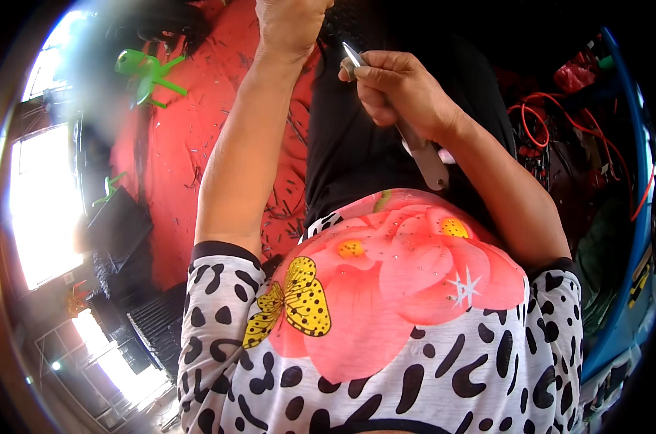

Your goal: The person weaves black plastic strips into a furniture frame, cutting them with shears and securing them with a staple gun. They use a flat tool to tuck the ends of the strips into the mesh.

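My right hand (404, 90) is closed around a slim knife (428, 165). Its bright pointed tip sticks out past the thumb and forefinger, and its flat grey end, with a small hole, shows below the palm. Something pale and band-like sits at the fingertips; I cannot make out what it is. At the top edge is my left hand (292, 25), level with the blade or a little higher and to its left. Its fingers are cut off by the frame, so what they hold is hidden. Dark material lies between the two hands, too dim to name.
A red sheet (190, 145) strewn with thin black scraps spreads on the left. On it stands a green plastic object with legs (151, 72). Red cable (538, 119) coils at the right, beside a blue curved edge (632, 94). Black trousers (407, 163) cover my lap.
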Demonstrator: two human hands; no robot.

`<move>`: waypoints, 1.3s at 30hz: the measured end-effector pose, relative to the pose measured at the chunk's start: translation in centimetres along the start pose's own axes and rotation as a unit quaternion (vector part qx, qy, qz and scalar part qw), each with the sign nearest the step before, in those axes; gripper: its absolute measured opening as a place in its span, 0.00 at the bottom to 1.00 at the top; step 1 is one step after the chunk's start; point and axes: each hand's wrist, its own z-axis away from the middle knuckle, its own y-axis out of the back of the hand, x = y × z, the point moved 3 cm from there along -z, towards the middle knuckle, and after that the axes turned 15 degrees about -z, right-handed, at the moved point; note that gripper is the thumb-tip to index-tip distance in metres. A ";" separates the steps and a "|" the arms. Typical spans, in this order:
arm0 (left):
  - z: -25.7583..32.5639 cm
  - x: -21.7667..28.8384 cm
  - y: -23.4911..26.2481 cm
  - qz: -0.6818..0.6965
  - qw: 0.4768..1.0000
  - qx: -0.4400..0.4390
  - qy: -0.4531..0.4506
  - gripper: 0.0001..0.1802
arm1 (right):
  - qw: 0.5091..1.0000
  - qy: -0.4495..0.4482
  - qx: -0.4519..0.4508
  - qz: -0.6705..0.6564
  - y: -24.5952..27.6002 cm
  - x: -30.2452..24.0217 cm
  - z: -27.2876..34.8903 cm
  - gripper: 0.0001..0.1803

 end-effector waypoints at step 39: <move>3.6 0.0 -2.3 0.011 1.000 -0.005 -0.029 0.14 | 0.995 -0.013 -0.004 0.096 2.0 0.3 3.6 0.11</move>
